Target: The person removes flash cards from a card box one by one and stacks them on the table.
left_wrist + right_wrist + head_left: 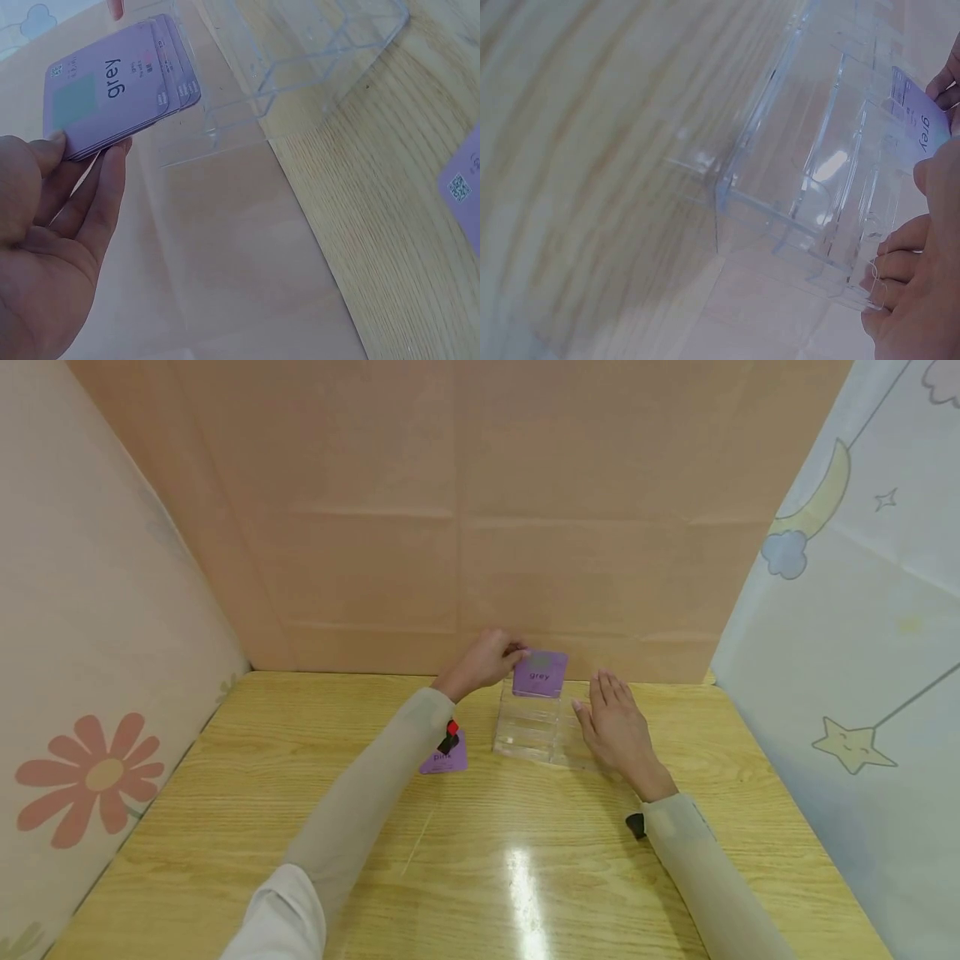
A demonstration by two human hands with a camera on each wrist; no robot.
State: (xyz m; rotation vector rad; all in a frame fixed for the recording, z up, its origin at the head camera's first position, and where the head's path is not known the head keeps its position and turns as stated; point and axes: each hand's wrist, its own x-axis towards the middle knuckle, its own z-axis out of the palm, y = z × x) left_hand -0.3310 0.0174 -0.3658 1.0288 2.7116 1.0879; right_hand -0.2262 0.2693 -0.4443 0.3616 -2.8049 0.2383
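Observation:
My left hand (486,660) pinches a small stack of purple cards (112,86) by one edge, thumb on the face and fingers behind. The front card reads "grey" and bears a grey-green square. This stack stands upright at the back left compartment of a clear plastic tiered organizer (523,735), its lower edge overlapping the rear slot in the head view. My right hand (618,727) lies over the organizer's right side with the fingers extended towards the back; in the right wrist view, its fingertips (900,262) are at the organizer's rear edge.
Another purple card (446,762), marked "pink", lies on the wooden table (300,760) left of the organizer, partly covered by the left sleeve and its wrist strap. Brown paper (360,577) rises directly behind the table. Printed white sheets (847,652) flank both sides.

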